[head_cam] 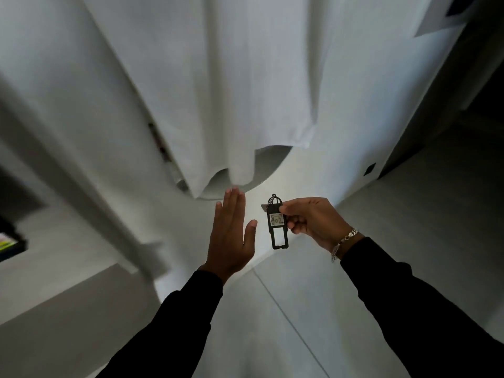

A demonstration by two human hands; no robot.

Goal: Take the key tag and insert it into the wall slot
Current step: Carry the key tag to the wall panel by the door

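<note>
A: In the middle of the view, a little to the right, we are seeing the right hand [308, 218] pinching a black key tag [276, 223] between thumb and fingers, aren't we?

B: We are. The hand is closing on the tag's right edge near its top, and the tag is hanging upright in the air with its long end pointing down. We are reading "402" on a small pale label on its face.

A: And at the top of the tag?

B: We are noticing a small metal ring there, with something pale tucked behind it, too small for us to identify.

A: What are we making of the left hand [231, 233]?

B: It is standing open and flat, fingers together and pointing away from us, thumb spread toward the tag. It is holding nothing and sitting just beside the tag without touching it.

A: We are also seeing a chain bracelet [345, 241] on the right wrist, and dark sleeves [174, 323] covering both arms.

B: Farther off, a white curtain [218, 91] is hanging in folds, its hem ending just beyond the left fingertips. On the far right, low on the white wall [354, 118], we are spotting a small dark square plate [369, 169].
</note>
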